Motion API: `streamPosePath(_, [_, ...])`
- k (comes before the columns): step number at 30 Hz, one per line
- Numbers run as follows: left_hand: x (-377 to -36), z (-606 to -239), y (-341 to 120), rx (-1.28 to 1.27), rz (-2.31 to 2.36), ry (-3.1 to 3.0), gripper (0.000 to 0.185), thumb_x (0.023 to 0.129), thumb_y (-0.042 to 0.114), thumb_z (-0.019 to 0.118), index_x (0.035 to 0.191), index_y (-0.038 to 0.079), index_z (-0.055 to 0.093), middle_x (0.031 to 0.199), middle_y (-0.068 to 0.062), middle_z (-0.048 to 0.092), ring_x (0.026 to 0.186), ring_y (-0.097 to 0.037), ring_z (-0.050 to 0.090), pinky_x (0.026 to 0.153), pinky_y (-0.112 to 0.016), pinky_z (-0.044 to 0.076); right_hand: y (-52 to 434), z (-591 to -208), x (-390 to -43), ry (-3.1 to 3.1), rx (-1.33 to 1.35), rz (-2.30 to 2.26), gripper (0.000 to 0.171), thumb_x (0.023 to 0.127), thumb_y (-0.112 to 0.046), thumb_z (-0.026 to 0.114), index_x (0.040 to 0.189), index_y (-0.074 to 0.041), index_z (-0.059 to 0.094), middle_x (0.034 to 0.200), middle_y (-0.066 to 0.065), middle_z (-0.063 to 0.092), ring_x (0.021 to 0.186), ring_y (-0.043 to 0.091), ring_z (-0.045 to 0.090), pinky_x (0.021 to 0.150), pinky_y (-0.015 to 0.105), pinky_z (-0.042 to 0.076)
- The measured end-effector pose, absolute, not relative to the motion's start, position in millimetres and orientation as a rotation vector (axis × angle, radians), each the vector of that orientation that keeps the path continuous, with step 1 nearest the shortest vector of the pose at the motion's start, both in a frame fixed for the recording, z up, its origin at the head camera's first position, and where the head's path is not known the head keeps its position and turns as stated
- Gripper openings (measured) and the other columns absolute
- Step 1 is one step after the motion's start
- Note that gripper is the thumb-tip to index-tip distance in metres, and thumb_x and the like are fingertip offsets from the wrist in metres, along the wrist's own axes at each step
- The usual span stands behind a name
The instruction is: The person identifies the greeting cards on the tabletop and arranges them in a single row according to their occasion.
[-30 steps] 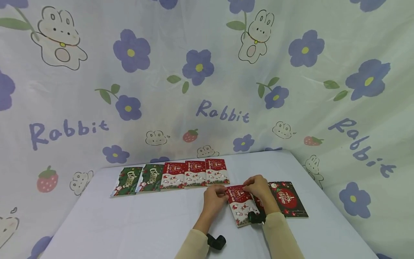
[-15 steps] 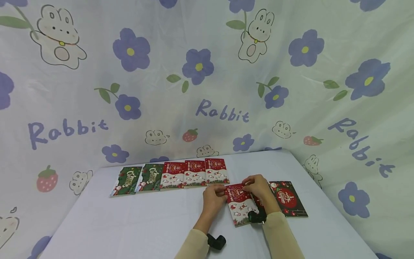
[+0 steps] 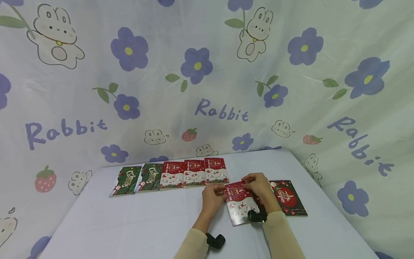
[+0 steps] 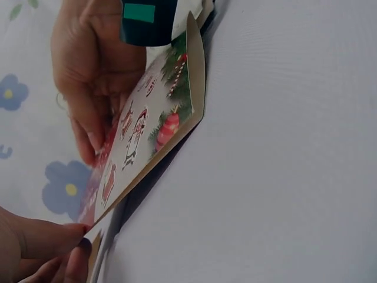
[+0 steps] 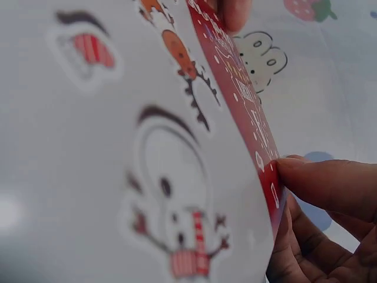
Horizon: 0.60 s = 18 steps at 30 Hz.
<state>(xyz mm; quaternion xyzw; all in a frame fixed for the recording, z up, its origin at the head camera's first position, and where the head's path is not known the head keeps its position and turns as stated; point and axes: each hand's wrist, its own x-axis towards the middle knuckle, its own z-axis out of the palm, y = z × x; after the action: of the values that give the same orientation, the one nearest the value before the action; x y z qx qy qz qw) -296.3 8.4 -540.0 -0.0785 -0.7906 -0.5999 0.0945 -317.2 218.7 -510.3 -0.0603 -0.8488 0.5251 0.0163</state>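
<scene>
A red-and-white Christmas card lies between my two hands in the head view. My left hand pinches its upper left corner, thumb on the front in the left wrist view. At the upper right corner, my right hand pinches the red top edge, its thumb on the face. The card is tilted, its bottom edge near the cloth, with a shadowed gap below its side edge. Partly hidden under my right hand is a dark red card.
A black Christmas card lies on the right. Along the back edge of the white-covered table runs a row of two green cards and three red-and-white ones. A rabbit-print curtain hangs behind.
The top of the held card has risen slightly and tilted toward me, both hands keeping their pinch. The view has shifted a little; the other cards lie as before.
</scene>
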Motion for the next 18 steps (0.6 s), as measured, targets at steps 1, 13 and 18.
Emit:
streamPosePath(1, [-296.8,-540.0,8.3,-0.235,-1.780,-2.338,0.031,0.074,-0.022,0.077,0.100,-0.006,0.079,0.112,-0.015,0.073,0.088,-0.025,0.073,0.078,-0.029,0.061,219.2,-510.6,-317.4,-2.629,-0.175,1.647,0.016,0.092,0.000,0.077,0.107,-0.004,0.080,0.101,0.012,0.070,0.093,0.026,0.063,0.080,0.040,0.055])
streamPosePath(13, [-298.8,-535.6,4.9,-0.224,-1.835,-2.351,0.035,0.078,-0.020,0.077,0.109,-0.004,0.077,0.104,-0.014,0.073,0.092,-0.026,0.073,0.081,-0.030,0.061,219.7,-506.5,-315.7,-2.500,-0.212,1.865,0.021,0.094,0.001,0.075,0.115,0.002,0.077,0.107,0.015,0.072,0.092,0.023,0.069,0.077,0.031,0.059])
streamPosePath(18, [-297.5,-537.3,4.5,-0.246,-1.921,-2.367,0.035,0.082,-0.015,0.078,0.114,-0.001,0.076,0.107,-0.015,0.072,0.098,-0.028,0.073,0.085,-0.033,0.061,221.1,-506.1,-316.0,-2.438,-0.244,1.898,0.022,0.095,0.001,0.073,0.117,0.003,0.076,0.108,0.016,0.073,0.084,0.021,0.070,0.076,0.034,0.059])
